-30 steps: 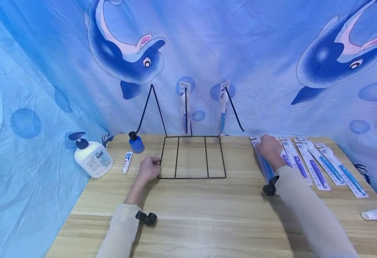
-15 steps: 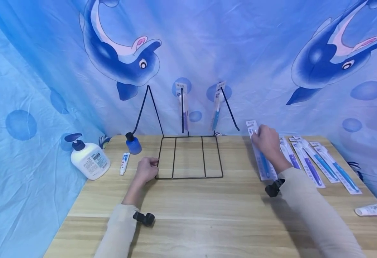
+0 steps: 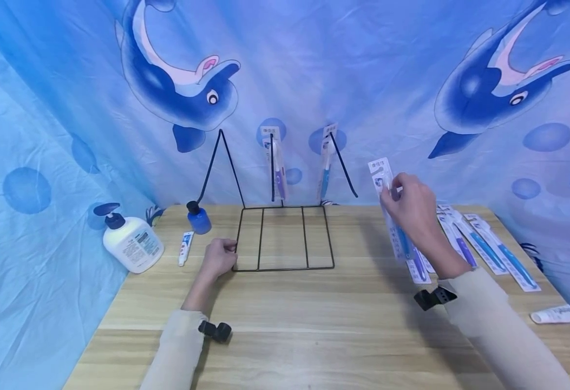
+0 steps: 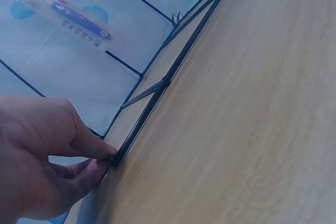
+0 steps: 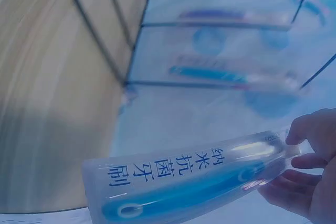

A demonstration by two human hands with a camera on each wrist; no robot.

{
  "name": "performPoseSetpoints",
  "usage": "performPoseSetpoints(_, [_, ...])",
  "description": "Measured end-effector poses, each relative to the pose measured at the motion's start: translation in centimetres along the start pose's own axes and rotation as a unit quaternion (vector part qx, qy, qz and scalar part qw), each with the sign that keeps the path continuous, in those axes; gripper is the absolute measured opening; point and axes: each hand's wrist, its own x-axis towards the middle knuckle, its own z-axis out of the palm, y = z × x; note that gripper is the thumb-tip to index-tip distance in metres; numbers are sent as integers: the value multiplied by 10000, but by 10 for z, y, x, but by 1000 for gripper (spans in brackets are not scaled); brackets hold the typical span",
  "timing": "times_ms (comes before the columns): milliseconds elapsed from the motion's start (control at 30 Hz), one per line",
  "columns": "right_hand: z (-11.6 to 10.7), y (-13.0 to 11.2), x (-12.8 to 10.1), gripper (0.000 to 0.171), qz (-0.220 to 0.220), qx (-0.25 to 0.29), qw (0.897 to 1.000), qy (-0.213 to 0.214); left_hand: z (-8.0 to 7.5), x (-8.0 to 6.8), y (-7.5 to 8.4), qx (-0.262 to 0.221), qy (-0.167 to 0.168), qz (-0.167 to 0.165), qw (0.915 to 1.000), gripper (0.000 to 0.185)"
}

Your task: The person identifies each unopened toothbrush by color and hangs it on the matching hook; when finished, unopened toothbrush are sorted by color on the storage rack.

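Note:
My right hand (image 3: 413, 208) pinches a packaged blue toothbrush (image 5: 184, 179) near its upper end, holding it tilted above the table beside the other packs. With thumb and fingertips my left hand (image 3: 219, 257) pinches the near-left side of a black wire rack (image 3: 285, 269), as the left wrist view shows up close. From the rack's hooks hang two packaged toothbrushes, a purple one (image 3: 280, 181) in the middle and a blue one (image 3: 325, 181) to its right. Several more packaged toothbrushes (image 3: 501, 252) lie fanned out on the table at the right, partly hidden behind my right hand.
At the left stand a white pump bottle (image 3: 133, 246) and a small blue bottle (image 3: 199, 221), with a small toothpaste tube (image 3: 185, 249) between. A white tube (image 3: 556, 314) lies near the right edge. A printed curtain (image 3: 382, 81) closes off the back of the table (image 3: 285, 330).
My right hand has lifted the blue toothbrush pack off the table, raising it up and tilting its top toward the back. My left hand stays at the rack.

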Motion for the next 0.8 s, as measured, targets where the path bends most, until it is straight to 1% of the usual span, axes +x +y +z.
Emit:
performPoseSetpoints(100, [-14,-15,-9,22,-485,220,9978,402,0,0,-1,-3,-1,28,10000,47])
performPoseSetpoints(167, [-23,-24,-16,19,-846,365,9934,687,-1,0,-1,-14,-3,32,10000,48])
performPoseSetpoints(267, [-36,-37,-27,15,-1276,553,9856,966,0,0,-2,-26,-17,72,10000,48])
performPoseSetpoints(333, [-43,-43,-35,13,-1451,665,9812,1085,-1,0,-1,-34,-25,71,10000,49])
performPoseSetpoints(467, [-53,-53,-51,11,-1637,876,9749,1227,-1,0,0,6,-23,86,10000,49])
performPoseSetpoints(567, [-56,-59,-59,10,-1748,988,9718,1238,-1,0,0,-18,-35,62,10000,50])
performPoseSetpoints(700, [-55,-64,-67,10,-1926,1175,9673,1156,-2,-1,1,-62,-57,37,10000,51])
performPoseSetpoints(800, [-50,-66,-70,11,-2049,1276,9636,1154,-1,-1,0,-18,-22,75,10000,50])
